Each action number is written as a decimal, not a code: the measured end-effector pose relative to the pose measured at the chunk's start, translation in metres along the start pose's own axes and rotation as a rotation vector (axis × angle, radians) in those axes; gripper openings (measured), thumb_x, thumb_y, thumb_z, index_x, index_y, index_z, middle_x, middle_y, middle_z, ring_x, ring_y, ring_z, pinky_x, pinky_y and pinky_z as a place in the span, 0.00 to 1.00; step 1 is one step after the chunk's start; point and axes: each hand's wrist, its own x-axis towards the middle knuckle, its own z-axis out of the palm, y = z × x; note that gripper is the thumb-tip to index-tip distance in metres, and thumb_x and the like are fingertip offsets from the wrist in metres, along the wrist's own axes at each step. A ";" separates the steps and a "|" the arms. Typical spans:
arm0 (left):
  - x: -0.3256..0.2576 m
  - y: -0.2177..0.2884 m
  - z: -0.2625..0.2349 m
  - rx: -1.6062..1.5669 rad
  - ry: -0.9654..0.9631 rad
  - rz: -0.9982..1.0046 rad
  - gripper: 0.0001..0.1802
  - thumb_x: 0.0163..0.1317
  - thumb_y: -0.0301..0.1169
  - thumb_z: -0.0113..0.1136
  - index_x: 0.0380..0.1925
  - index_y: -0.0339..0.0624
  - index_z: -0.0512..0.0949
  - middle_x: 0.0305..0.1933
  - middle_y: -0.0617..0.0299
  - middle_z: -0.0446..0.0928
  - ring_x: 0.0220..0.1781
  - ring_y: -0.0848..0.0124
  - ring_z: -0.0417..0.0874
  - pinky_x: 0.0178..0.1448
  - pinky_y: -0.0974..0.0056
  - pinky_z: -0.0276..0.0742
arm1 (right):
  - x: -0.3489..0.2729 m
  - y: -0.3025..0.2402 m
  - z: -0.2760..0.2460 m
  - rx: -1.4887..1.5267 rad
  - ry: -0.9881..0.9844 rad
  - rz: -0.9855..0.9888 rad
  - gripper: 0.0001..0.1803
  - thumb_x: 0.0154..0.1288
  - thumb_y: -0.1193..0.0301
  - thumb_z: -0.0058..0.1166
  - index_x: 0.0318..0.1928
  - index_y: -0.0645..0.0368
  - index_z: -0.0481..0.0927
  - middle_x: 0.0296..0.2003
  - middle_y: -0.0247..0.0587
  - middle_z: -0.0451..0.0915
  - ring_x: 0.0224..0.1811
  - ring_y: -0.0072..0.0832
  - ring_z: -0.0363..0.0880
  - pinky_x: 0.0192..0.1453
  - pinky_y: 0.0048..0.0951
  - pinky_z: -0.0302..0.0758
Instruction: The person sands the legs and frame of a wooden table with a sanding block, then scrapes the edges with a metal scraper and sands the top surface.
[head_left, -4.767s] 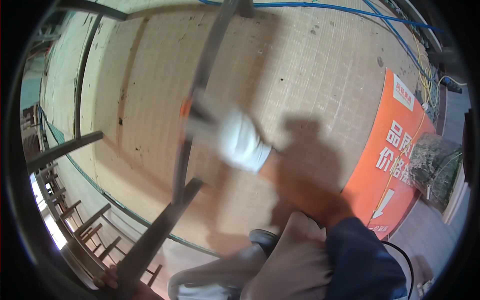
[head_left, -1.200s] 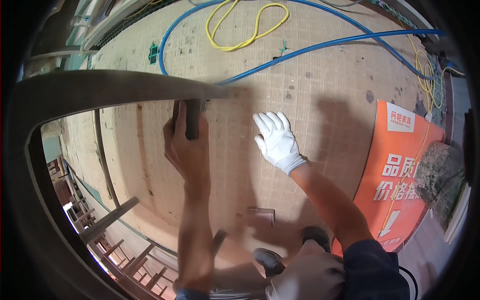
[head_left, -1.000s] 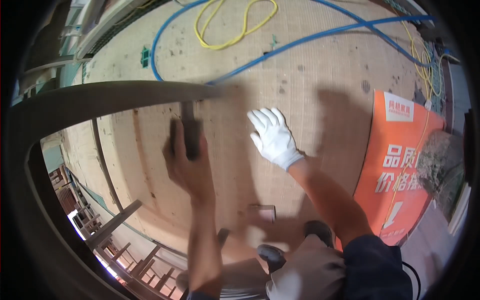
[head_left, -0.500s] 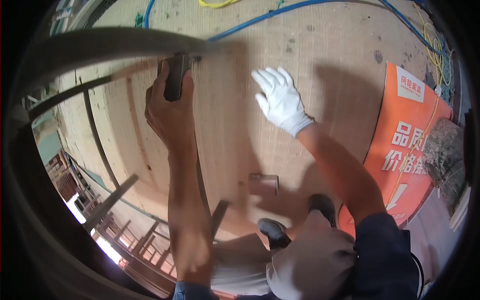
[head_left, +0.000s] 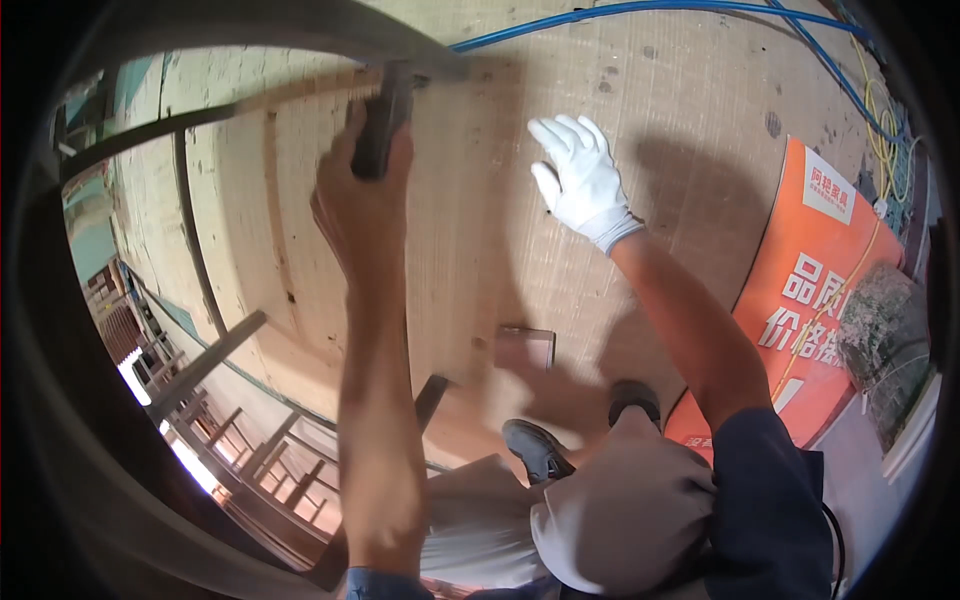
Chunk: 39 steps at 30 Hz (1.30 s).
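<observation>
Gripping a dark tool [head_left: 378,128], the bare left hand [head_left: 358,205] is closing its fingers round the handle and pressing the tool's upper end against the curved metal bar [head_left: 300,35] near the top of the view; the forearm is rising almost straight from the lower edge. Judging by this pose, the tool is being worked at the bar, and the next move is calling for a steady hold there. Further right, the gloved right hand [head_left: 580,180] is hovering with fingers spread, holding nothing, arm bent, above the tiled floor [head_left: 690,90].
</observation>
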 end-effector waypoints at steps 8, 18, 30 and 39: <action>-0.264 -0.130 -0.099 0.005 -0.047 -0.234 0.31 0.63 0.27 0.70 0.67 0.38 0.77 0.57 0.46 0.82 0.52 0.55 0.86 0.59 0.55 0.81 | 0.010 -0.073 -0.036 0.234 0.128 -0.013 0.26 0.62 0.70 0.64 0.61 0.60 0.79 0.56 0.53 0.82 0.57 0.51 0.80 0.65 0.51 0.75; -0.262 -0.119 -0.114 -0.314 0.100 -0.316 0.35 0.80 0.62 0.39 0.50 0.35 0.70 0.40 0.56 0.77 0.40 0.68 0.77 0.49 0.62 0.74 | 0.061 -0.286 -0.091 0.370 -1.348 -0.718 0.24 0.57 0.53 0.63 0.44 0.59 0.90 0.40 0.53 0.89 0.42 0.51 0.87 0.50 0.44 0.81; -0.391 -0.054 -0.351 -0.507 -0.745 -0.975 0.37 0.62 0.44 0.74 0.65 0.32 0.76 0.55 0.47 0.85 0.63 0.55 0.84 0.70 0.57 0.72 | 0.025 -0.276 0.042 0.208 -0.941 -1.021 0.07 0.61 0.64 0.58 0.34 0.47 0.87 0.32 0.37 0.86 0.38 0.42 0.86 0.41 0.44 0.80; -0.384 -0.167 -0.323 -0.627 0.091 -0.054 0.68 0.55 0.72 0.67 0.79 0.33 0.49 0.80 0.42 0.57 0.80 0.48 0.61 0.83 0.46 0.57 | 0.086 -0.251 0.006 0.232 -1.388 -0.666 0.10 0.66 0.64 0.54 0.37 0.46 0.88 0.34 0.37 0.85 0.37 0.40 0.85 0.41 0.38 0.80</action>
